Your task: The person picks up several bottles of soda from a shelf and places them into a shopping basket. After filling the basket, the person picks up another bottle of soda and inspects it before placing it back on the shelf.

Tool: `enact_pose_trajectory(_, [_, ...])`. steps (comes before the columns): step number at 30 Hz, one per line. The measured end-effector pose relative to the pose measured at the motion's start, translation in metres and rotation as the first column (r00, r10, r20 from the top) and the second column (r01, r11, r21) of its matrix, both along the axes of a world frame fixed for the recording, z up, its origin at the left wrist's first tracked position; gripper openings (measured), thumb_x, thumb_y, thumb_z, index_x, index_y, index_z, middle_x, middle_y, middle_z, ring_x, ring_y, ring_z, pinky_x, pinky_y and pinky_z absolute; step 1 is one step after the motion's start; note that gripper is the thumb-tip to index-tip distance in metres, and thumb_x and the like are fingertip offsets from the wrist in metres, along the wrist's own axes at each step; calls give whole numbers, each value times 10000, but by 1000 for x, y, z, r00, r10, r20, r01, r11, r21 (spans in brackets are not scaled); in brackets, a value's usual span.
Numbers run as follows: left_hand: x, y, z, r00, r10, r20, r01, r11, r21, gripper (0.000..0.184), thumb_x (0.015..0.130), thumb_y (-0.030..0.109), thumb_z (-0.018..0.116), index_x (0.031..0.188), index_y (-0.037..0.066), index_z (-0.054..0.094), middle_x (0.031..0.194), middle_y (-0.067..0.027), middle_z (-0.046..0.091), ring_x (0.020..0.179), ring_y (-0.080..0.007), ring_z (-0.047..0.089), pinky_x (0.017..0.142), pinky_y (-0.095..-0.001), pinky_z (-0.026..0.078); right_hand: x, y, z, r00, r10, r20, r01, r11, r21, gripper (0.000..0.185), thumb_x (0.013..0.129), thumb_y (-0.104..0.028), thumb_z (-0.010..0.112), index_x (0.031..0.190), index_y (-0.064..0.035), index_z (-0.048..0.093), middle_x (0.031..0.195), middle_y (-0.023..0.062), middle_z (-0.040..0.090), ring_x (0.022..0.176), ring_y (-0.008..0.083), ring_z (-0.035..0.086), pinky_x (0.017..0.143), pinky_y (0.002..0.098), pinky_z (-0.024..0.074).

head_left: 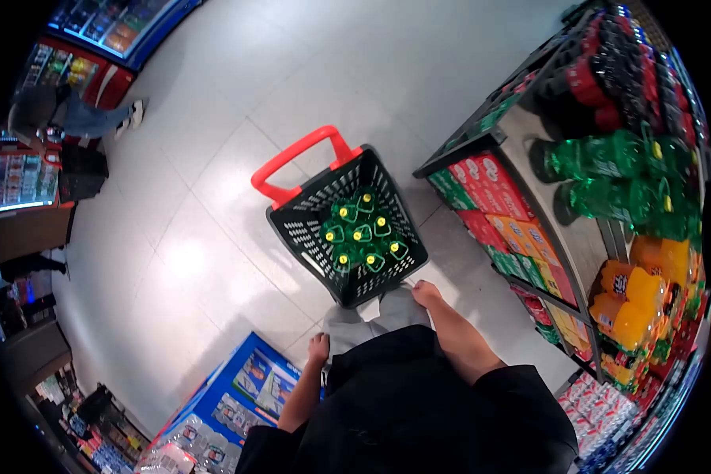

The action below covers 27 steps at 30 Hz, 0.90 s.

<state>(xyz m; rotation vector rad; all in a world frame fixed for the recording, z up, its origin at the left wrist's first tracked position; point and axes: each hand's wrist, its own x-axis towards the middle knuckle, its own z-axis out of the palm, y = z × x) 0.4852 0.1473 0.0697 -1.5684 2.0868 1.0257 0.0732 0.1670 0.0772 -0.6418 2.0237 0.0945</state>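
A black shopping basket (296,251) with a raised red handle (300,150) stands on the floor in front of my legs. Inside it are several green bottles (359,246) with yellow caps, upright. My left hand (318,347) hangs beside my left thigh, its fingers curled, just below the basket's near side. At the basket's near right corner, my right hand (426,294) is closed beside my right leg; whether its fingers hold anything is too small to tell.
On the right, a shelf (573,245) bears green, dark and orange bottle packs. A blue display (249,379) with clear bottles is at lower left. Fridges (24,178) and a person (79,114) with a black basket (83,172) are farther left.
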Motion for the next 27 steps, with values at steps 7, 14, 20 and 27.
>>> enact_pose_trajectory(7, [36, -72, -5, 999, -47, -28, 55, 860, 507, 315, 784, 258, 506, 914, 23, 670, 846, -173, 668, 860, -307, 629, 771, -388, 482, 13, 66, 32, 999, 32, 21, -27, 980, -198, 320, 743, -316, 533, 888, -82, 696, 934, 166, 678, 898, 313, 642, 804, 392, 501])
enact_pose_trajectory(14, [39, -110, 13, 855, 438, -278, -298, 853, 428, 239, 865, 204, 523, 944, 4, 628, 817, -93, 635, 718, -169, 603, 640, -300, 492, 120, 122, 36, 940, -286, -183, 257, 952, -168, 360, 788, -338, 500, 1028, -133, 674, 1080, 157, 646, 1051, 338, 580, 917, 432, 463])
enact_pose_trajectory(20, [65, -79, 17, 968, 211, -133, -122, 865, 487, 246, 825, 201, 493, 694, 29, 611, 618, -85, 594, 511, -158, 563, 415, -314, 413, 116, 171, 28, 948, -305, -92, 299, 951, -76, 397, 771, -394, 533, 1087, -191, 660, 1207, 159, 574, 1126, 378, 511, 960, 454, 431])
enact_pose_trajectory(27, [78, -21, -8, 759, -619, -203, 645, 673, 362, 299, 805, 254, 485, 727, 12, 642, 692, -147, 625, 599, -265, 615, 505, -411, 461, 120, 255, 77, 822, -549, -149, 547, 835, -60, 386, 750, -426, 560, 1067, -237, 674, 1221, 162, 563, 1115, 374, 531, 953, 466, 434])
